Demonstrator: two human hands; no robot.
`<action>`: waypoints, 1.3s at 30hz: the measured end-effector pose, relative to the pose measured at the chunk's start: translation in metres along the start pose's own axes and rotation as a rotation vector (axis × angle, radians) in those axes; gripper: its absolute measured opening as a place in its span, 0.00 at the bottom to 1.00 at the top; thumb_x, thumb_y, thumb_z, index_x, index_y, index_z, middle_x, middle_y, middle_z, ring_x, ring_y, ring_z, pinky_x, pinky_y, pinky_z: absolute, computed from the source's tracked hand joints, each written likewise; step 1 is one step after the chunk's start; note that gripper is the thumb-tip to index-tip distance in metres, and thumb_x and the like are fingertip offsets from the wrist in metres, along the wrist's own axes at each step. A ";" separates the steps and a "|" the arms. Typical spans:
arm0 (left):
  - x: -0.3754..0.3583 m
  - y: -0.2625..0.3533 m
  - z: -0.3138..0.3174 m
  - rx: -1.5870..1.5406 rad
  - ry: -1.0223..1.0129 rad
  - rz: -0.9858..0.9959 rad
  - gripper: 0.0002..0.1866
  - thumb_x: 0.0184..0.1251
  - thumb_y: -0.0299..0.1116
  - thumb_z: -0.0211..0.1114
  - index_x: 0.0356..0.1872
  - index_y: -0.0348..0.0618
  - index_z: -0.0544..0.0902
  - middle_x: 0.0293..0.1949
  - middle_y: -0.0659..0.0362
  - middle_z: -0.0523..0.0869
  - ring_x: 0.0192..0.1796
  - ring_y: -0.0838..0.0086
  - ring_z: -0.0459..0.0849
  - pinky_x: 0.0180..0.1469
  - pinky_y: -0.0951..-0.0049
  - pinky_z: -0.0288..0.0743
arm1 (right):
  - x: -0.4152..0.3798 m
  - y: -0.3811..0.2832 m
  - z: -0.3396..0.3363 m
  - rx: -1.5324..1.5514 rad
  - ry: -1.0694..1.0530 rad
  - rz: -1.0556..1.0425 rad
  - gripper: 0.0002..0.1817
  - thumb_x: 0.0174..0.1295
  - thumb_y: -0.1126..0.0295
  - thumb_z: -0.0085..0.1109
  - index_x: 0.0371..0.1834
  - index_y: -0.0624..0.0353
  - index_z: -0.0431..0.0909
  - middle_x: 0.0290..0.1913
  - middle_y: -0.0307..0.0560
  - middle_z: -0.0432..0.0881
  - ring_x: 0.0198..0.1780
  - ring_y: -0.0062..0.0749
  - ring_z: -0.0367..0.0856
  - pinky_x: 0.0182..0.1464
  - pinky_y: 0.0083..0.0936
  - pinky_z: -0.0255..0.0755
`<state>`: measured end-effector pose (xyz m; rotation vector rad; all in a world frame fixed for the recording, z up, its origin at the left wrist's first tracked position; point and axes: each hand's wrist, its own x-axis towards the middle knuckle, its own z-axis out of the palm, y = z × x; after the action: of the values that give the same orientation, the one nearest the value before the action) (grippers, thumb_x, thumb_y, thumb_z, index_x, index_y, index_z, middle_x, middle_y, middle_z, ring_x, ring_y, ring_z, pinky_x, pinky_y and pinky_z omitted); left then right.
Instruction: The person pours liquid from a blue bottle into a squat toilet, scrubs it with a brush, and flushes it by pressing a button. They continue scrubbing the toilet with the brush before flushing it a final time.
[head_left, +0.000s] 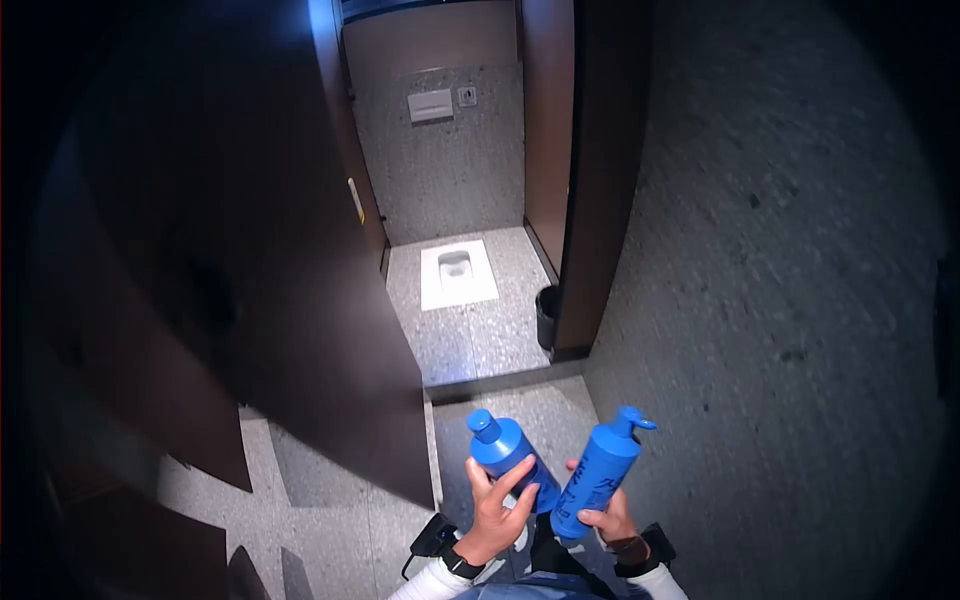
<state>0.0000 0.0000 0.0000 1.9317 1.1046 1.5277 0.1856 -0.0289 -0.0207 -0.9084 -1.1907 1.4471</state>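
Low in the head view, my left hand (495,510) is wrapped round a blue bottle (508,450) with dark print, its fingers across the front. That bottle leans to the left and has a rounded blue cap on top. My right hand (616,521) grips a second blue bottle (597,480) near its base, thumb on the front. Its top has a small spout-like piece sticking out to the right. The two bottles tilt apart at their tops and come close together at their bases.
Ahead, a raised step leads into a stall with a white squat toilet (459,275) in the floor. A black bin (546,317) stands by the right partition. A dark door (300,250) hangs at left; a grey wall (770,300) rises at right.
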 end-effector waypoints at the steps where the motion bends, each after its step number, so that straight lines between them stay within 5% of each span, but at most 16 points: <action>1: 0.006 -0.005 -0.002 0.016 0.051 0.011 0.22 0.49 0.27 0.68 0.49 0.49 0.78 0.48 0.48 0.63 0.51 0.57 0.66 0.53 0.62 0.61 | 0.011 0.002 0.004 0.069 0.008 0.004 0.44 0.42 0.62 0.64 0.63 0.66 0.53 0.58 0.51 0.67 0.59 0.38 0.67 0.61 0.33 0.60; 3: 0.057 -0.037 0.043 0.068 0.020 -0.019 0.27 0.50 0.26 0.67 0.55 0.50 0.73 0.51 0.45 0.63 0.51 0.56 0.66 0.53 0.62 0.61 | 0.068 -0.008 -0.043 0.155 0.036 0.094 0.44 0.41 0.62 0.64 0.63 0.66 0.54 0.57 0.49 0.68 0.58 0.37 0.69 0.61 0.34 0.61; 6: 0.138 -0.080 0.036 0.250 0.087 0.200 0.47 0.48 0.26 0.67 0.68 0.50 0.49 0.58 0.42 0.59 0.57 0.56 0.63 0.56 0.61 0.60 | 0.165 -0.008 -0.045 0.235 -0.159 0.132 0.38 0.43 0.69 0.64 0.60 0.65 0.59 0.56 0.49 0.69 0.57 0.33 0.69 0.60 0.33 0.62; 7: 0.174 -0.094 0.029 0.288 0.099 0.246 0.47 0.48 0.26 0.67 0.68 0.50 0.49 0.58 0.42 0.59 0.57 0.56 0.63 0.56 0.61 0.60 | 0.206 -0.004 -0.039 0.250 -0.195 0.085 0.38 0.43 0.69 0.64 0.60 0.65 0.59 0.56 0.49 0.69 0.57 0.33 0.69 0.60 0.33 0.62; 10: 0.187 -0.116 0.039 -0.028 0.290 -0.064 0.54 0.42 0.27 0.69 0.67 0.35 0.40 0.60 0.45 0.59 0.60 0.60 0.63 0.61 0.63 0.57 | 0.235 0.000 -0.040 0.163 -0.282 0.208 0.39 0.46 0.67 0.66 0.61 0.63 0.56 0.53 0.48 0.71 0.54 0.32 0.71 0.58 0.32 0.63; 13: 0.244 -0.135 0.023 -0.154 0.310 -0.336 0.49 0.44 0.27 0.68 0.67 0.34 0.46 0.51 0.50 0.72 0.54 0.67 0.72 0.60 0.68 0.61 | 0.309 -0.015 -0.032 0.062 -0.385 0.079 0.39 0.46 0.68 0.66 0.61 0.65 0.55 0.53 0.49 0.70 0.54 0.32 0.70 0.58 0.31 0.63; 14: 0.252 -0.160 0.016 -0.125 0.277 -0.339 0.41 0.47 0.27 0.66 0.63 0.33 0.55 0.46 0.53 0.75 0.48 0.71 0.75 0.55 0.71 0.66 | 0.331 -0.008 -0.028 0.072 -0.394 0.081 0.39 0.46 0.68 0.66 0.61 0.65 0.55 0.53 0.49 0.70 0.54 0.32 0.70 0.58 0.31 0.63; 18: 0.294 -0.238 0.017 -0.194 0.331 -0.429 0.27 0.52 0.29 0.65 0.52 0.35 0.63 0.45 0.54 0.73 0.45 0.74 0.73 0.50 0.72 0.67 | 0.420 0.020 -0.036 0.044 -0.472 0.120 0.41 0.46 0.66 0.66 0.62 0.65 0.54 0.55 0.49 0.69 0.55 0.31 0.69 0.58 0.30 0.62; 23: 0.358 -0.338 0.025 -0.049 0.339 -0.481 0.31 0.52 0.30 0.65 0.55 0.35 0.60 0.45 0.53 0.72 0.47 0.71 0.73 0.52 0.70 0.66 | 0.557 0.049 -0.057 -0.061 -0.380 0.196 0.40 0.44 0.63 0.68 0.60 0.63 0.58 0.50 0.47 0.72 0.52 0.29 0.71 0.55 0.28 0.65; 25: 0.379 -0.374 0.027 -0.038 0.325 -0.543 0.32 0.50 0.30 0.66 0.55 0.35 0.61 0.45 0.52 0.73 0.46 0.70 0.74 0.51 0.69 0.67 | 0.618 0.065 -0.091 -0.357 -0.277 0.078 0.37 0.42 0.60 0.69 0.55 0.62 0.63 0.47 0.48 0.74 0.48 0.30 0.74 0.51 0.28 0.67; 29: 0.427 -0.400 0.008 -0.161 0.323 -0.648 0.34 0.47 0.31 0.68 0.55 0.35 0.61 0.44 0.51 0.74 0.45 0.69 0.75 0.49 0.68 0.69 | 0.732 0.070 -0.154 -0.835 -0.057 0.141 0.37 0.42 0.49 0.65 0.54 0.58 0.66 0.43 0.57 0.78 0.44 0.46 0.79 0.45 0.33 0.71; 34: 0.475 -0.439 -0.008 -0.087 0.321 -0.662 0.39 0.40 0.33 0.73 0.55 0.35 0.63 0.44 0.52 0.76 0.45 0.68 0.76 0.49 0.67 0.70 | 0.888 0.071 -0.204 -1.604 -0.220 0.384 0.36 0.37 0.44 0.66 0.48 0.56 0.73 0.42 0.53 0.80 0.44 0.45 0.79 0.47 0.36 0.72; 39: 0.494 -0.488 -0.012 0.036 0.448 -0.786 0.44 0.39 0.34 0.71 0.61 0.35 0.59 0.51 0.53 0.72 0.52 0.68 0.72 0.56 0.67 0.65 | 1.036 0.118 -0.234 -1.881 -0.390 0.474 0.19 0.39 0.57 0.64 0.34 0.56 0.82 0.38 0.50 0.82 0.42 0.40 0.81 0.44 0.32 0.75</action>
<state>-0.1300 0.6794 -0.0668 0.9531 1.8012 1.4737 0.1663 1.0326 -0.1407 -2.2401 -2.7823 0.3703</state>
